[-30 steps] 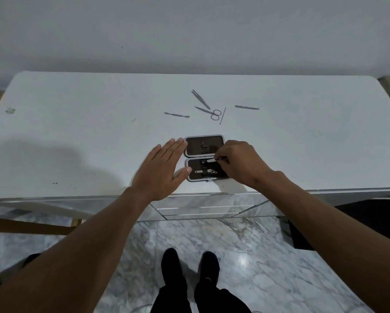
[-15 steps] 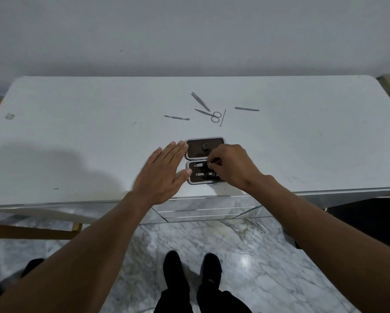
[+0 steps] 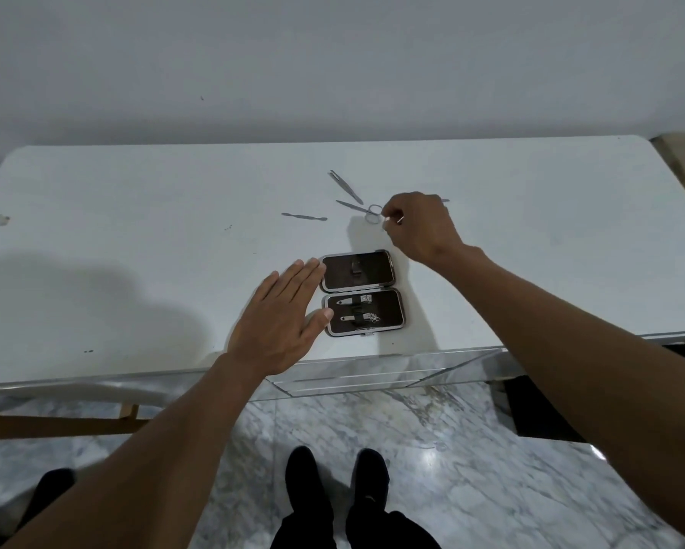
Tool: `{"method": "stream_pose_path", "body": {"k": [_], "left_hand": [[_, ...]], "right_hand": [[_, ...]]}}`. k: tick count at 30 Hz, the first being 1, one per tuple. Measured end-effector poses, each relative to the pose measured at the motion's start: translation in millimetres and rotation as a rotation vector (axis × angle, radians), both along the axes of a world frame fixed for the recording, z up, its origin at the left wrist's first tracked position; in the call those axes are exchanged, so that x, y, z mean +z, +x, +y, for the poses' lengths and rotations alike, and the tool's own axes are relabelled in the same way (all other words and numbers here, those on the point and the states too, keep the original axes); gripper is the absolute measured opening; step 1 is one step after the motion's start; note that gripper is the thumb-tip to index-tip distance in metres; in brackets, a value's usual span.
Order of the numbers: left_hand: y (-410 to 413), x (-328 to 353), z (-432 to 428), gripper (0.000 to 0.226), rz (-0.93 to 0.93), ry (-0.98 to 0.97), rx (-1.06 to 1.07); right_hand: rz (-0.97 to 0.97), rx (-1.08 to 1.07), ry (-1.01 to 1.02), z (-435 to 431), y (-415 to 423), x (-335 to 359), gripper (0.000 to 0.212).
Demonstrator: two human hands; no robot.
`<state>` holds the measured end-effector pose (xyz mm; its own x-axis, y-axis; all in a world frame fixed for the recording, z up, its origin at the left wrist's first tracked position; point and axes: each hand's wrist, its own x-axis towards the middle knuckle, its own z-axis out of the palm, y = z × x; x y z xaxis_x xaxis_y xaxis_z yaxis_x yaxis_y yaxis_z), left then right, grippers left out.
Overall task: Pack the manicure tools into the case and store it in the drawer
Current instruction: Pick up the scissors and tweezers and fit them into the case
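Observation:
The dark manicure case (image 3: 376,271) lies open near the white table's front edge, with two nail clippers (image 3: 356,309) strapped in its near half. My left hand (image 3: 281,322) rests flat and open on the table, touching the case's left side. Beyond the case, my right hand (image 3: 420,227) pinches a thin metal pick (image 3: 399,219) beside the small scissors (image 3: 362,210). The tweezers (image 3: 347,187) and a flat cuticle pusher (image 3: 304,217) lie loose farther left. Another flat tool (image 3: 445,200) is mostly hidden behind my right hand.
A mirrored drawer front (image 3: 372,376) sits shut under the table's front edge (image 3: 95,380), below the case. The wall stands right behind the table. My feet (image 3: 333,481) are on the marble floor. A small stain (image 3: 1,219) marks the far left of the tabletop.
My right hand has left the case, where the second clipper now sits, and reached forward to the loose tools, closing on the thin pick. My left hand has stayed beside the case.

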<state>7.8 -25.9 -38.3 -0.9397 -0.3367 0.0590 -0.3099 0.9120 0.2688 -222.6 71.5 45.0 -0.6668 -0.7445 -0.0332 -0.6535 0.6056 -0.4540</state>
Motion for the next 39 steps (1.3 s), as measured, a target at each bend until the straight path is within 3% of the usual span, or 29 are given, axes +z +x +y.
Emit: {"method": "stream_pose_path", "body": {"k": [6,16,25,29,39], "left_hand": [[-0.3,0.5,-0.1,0.063,-0.006,-0.005,0.008],[-0.7,3.3,0.2,0.063,-0.025,0.009,0.016],[-1.3,4.2,1.1,0.063,-0.023,0.005,0.024],[-1.1,4.1,0.1,0.063,-0.015,0.008,0.024],[-1.5,3.9,1.7,0.062,0.013,-0.01,0.019]], "right_hand": [[-0.056,-0.043,0.117,-34.3,-16.4,-1.6,0.022],[0.039,0.048,0.35,-62.6,-19.1,0.0,0.016],[0.032,0.076,0.357,-59.2,-19.3,-8.1,0.019],[0.118,0.096,0.284,-52.5,-17.1,-12.8,0.01],[-0.136,0.054,-0.059,-2.0,-3.5,3.6,0.004]]}}
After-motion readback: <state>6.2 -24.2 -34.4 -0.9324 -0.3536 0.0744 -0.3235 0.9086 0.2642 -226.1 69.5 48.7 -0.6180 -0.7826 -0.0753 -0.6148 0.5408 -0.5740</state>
